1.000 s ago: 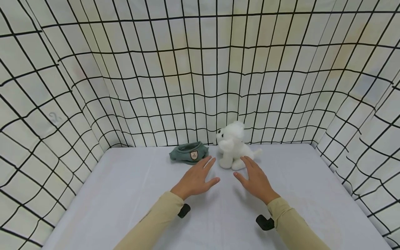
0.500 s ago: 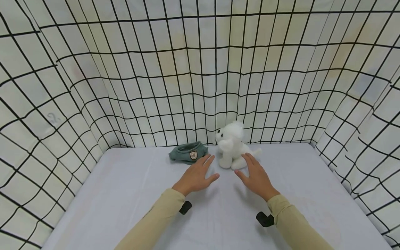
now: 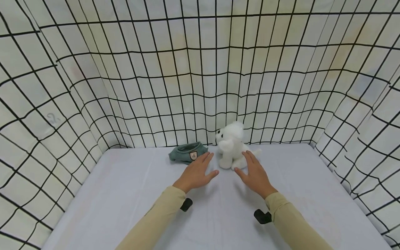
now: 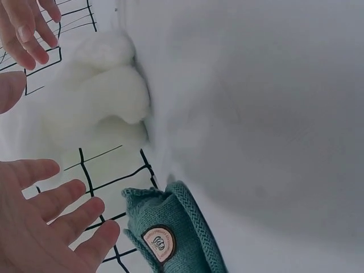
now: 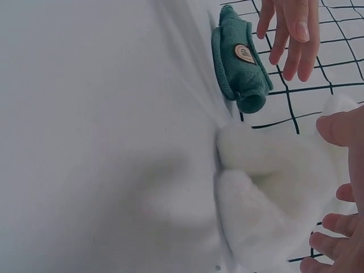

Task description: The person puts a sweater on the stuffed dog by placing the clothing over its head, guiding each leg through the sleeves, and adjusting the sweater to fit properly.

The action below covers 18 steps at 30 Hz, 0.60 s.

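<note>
A white plush animal with dark eyes and nose sits upright at the back of the table, facing left. Beside it on the left lies a small green knitted sweater bearing a shield-shaped patch; the knit is close up in the left wrist view. My left hand is spread in front of the sweater, fingertips overlapping its right edge in the head view, and holds nothing. My right hand, also holding nothing, has its fingers extended near the plush animal's hind side. Both palms face inward.
White cloth covers the table. White walls with a black grid enclose it at the back and both sides. A black wrist-camera mount juts from the right sleeve, another from the left.
Both hands have drifted slightly forward, toward the back of the table. The plush animal and the sweater have stayed where they were.
</note>
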Tool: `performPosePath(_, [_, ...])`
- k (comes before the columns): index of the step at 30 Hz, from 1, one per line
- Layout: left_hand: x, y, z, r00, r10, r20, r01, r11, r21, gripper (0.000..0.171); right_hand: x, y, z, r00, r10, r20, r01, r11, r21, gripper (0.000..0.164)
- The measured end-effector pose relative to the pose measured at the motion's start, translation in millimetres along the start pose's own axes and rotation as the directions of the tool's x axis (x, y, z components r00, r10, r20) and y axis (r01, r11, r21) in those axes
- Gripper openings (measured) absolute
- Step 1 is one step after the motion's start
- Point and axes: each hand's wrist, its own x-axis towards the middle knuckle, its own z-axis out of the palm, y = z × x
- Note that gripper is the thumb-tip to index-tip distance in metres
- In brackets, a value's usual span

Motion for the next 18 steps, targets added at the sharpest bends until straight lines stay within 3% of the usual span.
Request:
performPosePath(12, [6.7,-6.6,-3.1,0.998,-0.054,0.031,0.054,0.998,-0.019,0.073,10,-4,10,0.999,0.042,0.029,-0.045,0.993,0.113,0.072])
performPosePath(18, [10.4,-9.5,0.0,0.998,-0.059,0.035,0.060,0.997,-0.041,0.070,10,-3,11,0.998,0.055,-0.024,-0.052,0.991,0.121,0.074])
